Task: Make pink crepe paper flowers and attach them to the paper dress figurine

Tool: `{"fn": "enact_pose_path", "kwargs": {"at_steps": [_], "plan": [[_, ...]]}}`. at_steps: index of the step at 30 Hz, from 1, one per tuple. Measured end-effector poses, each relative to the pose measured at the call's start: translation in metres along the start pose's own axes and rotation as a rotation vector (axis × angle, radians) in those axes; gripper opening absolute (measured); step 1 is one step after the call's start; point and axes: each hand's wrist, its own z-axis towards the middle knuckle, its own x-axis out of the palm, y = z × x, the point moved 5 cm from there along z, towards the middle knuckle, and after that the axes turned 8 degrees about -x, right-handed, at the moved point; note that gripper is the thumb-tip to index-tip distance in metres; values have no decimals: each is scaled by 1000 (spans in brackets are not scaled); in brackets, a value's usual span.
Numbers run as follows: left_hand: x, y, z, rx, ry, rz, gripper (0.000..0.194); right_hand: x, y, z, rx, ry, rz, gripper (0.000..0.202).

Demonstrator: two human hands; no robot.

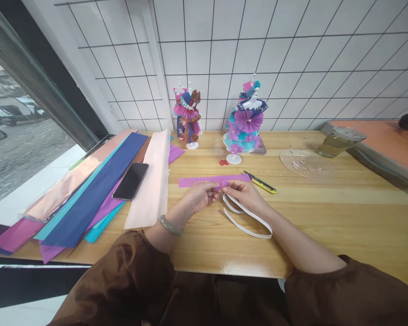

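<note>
Between both hands is a small folded piece of purple crepe paper [222,184]. My left hand [204,195] pinches its left side, and my right hand [246,194] pinches it from the right with closed fingers. A purple paper strip [193,181] lies flat on the table just behind the hands. White double-sided tape or ribbon [248,230] curls in loops below my right hand; whether the hand also grips its end I cannot tell. A yellow and black craft knife or snips [263,183] lies to the right of the strip.
Coloured paper sheets [112,181] and a phone [131,181] cover the left side. Two decorated paper-dress stands [246,122] [189,117] are by the tiled wall. At the right are a clear plate [301,163] with small beads and a drink cup [340,142].
</note>
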Motion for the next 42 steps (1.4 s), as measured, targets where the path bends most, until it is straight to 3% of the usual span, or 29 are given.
{"fn": "enact_pose_path", "kwargs": {"at_steps": [9, 19, 24, 29, 32, 35, 42], "plan": [[-4, 1, 0, -33, -16, 118, 14, 1, 4, -1, -35, 22, -77, 20], [-5, -1, -1, -20, 0, 318, 20, 8, 9, -1, -53, 132, -86, 27], [-5, -4, -1, -2, -81, 413, 27, 10, 9, -2, -69, 174, -69, 21], [-5, -10, -4, 43, -215, 544, 37, 4, 7, -3, 13, 71, -126, 24], [-4, -16, -6, 143, -268, 605, 38, 2, 5, -4, 78, 45, -154, 28], [3, -20, -10, 245, -217, 617, 37, 0, 5, -4, 86, 25, -163, 31], [7, -18, -10, 264, -131, 645, 37, -2, 5, -3, 86, -2, -161, 33]]}}
